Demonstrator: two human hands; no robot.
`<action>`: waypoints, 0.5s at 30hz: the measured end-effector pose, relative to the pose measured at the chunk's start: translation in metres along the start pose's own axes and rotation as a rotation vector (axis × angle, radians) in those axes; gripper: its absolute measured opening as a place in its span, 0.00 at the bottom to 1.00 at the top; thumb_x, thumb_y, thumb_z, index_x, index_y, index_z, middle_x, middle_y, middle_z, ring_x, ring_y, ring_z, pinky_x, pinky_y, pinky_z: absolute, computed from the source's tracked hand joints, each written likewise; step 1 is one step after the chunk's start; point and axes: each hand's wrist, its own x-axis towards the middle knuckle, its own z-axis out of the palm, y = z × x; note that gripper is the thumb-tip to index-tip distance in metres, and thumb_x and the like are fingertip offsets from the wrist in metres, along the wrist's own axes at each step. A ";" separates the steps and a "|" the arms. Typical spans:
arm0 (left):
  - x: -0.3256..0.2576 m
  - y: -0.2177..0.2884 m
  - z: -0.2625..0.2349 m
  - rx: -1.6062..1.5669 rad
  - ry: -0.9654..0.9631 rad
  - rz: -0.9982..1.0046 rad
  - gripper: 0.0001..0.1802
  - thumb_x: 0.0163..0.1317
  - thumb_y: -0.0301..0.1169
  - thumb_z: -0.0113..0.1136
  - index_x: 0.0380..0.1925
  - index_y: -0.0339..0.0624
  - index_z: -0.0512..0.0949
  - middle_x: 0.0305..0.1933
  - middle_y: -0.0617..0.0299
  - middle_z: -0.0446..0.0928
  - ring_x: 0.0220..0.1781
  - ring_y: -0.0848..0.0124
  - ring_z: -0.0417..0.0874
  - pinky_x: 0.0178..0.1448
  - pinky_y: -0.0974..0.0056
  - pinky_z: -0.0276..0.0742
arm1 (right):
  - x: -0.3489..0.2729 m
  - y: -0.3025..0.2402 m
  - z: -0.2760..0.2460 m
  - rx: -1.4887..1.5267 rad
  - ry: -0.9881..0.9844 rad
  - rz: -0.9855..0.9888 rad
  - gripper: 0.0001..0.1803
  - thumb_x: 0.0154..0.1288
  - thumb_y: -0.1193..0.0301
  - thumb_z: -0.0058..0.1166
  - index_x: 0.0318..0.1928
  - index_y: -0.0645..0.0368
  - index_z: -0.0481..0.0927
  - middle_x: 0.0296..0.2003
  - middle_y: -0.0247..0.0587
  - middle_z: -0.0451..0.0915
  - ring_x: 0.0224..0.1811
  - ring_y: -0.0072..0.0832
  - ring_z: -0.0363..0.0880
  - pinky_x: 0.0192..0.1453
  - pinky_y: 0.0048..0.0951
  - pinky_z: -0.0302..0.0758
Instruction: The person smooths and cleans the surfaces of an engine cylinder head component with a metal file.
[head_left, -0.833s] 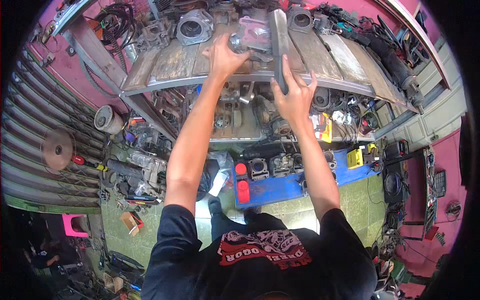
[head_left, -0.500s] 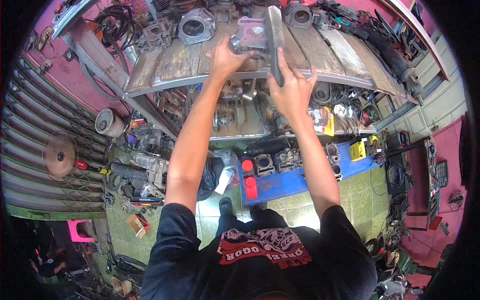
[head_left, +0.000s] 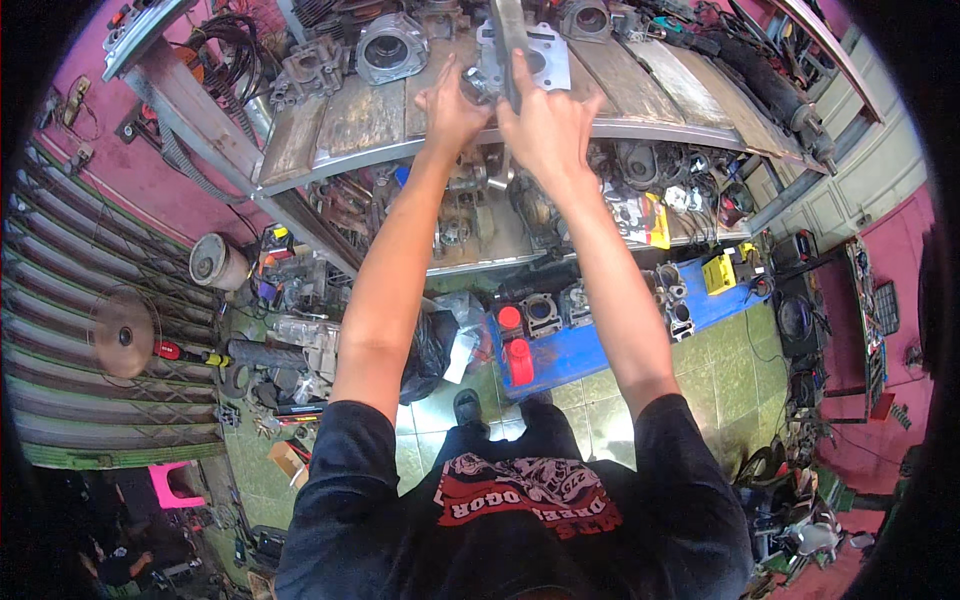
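At one o'clock from the body (head_left: pixel 520 540), a blue bench (head_left: pixel 572 370) bears red containers (head_left: pixel 519 362); farther, at twelve, the left hand (head_left: pixel 457 114) curls by a small shiny part (head_left: pixel 477 78), its hold unclear, and the right hand (head_left: pixel 548 128) grasps a long metal bar (head_left: pixel 511 45) over a pale holed plate (head_left: pixel 558 75); at the bar's nine o'clock, a round-bored casting (head_left: pixel 414 52) sits on the plank shelf (head_left: pixel 365 125)

Bare bench (head_left: pixel 360 125) gave passage at nine o'clock from the left hand (head_left: pixel 457 118) and two from the right hand (head_left: pixel 550 130); a casting (head_left: pixel 392 68) obstructed the former's ten-thirty, a grey bar (head_left: pixel 511 42) the latter's eleven.
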 end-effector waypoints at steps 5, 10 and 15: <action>-0.006 0.006 -0.007 0.093 0.015 -0.012 0.46 0.40 0.46 0.79 0.61 0.37 0.76 0.73 0.42 0.71 0.71 0.53 0.76 0.68 0.44 0.56 | -0.060 -0.017 -0.005 -0.028 -0.029 -0.010 0.36 0.65 0.59 0.59 0.74 0.46 0.70 0.26 0.57 0.85 0.33 0.52 0.87 0.69 0.63 0.58; -0.008 0.014 -0.014 0.007 0.011 0.018 0.44 0.41 0.43 0.76 0.61 0.37 0.76 0.71 0.40 0.72 0.68 0.52 0.78 0.67 0.45 0.56 | -0.077 -0.017 0.000 0.054 0.123 -0.135 0.35 0.61 0.63 0.62 0.70 0.48 0.75 0.28 0.53 0.86 0.34 0.45 0.88 0.69 0.58 0.59; -0.007 0.019 -0.012 0.023 0.006 0.003 0.37 0.46 0.32 0.68 0.61 0.37 0.76 0.71 0.39 0.72 0.68 0.54 0.78 0.67 0.45 0.55 | -0.058 -0.019 0.006 -0.006 0.132 -0.110 0.36 0.62 0.63 0.62 0.72 0.49 0.72 0.28 0.50 0.86 0.35 0.45 0.87 0.70 0.60 0.57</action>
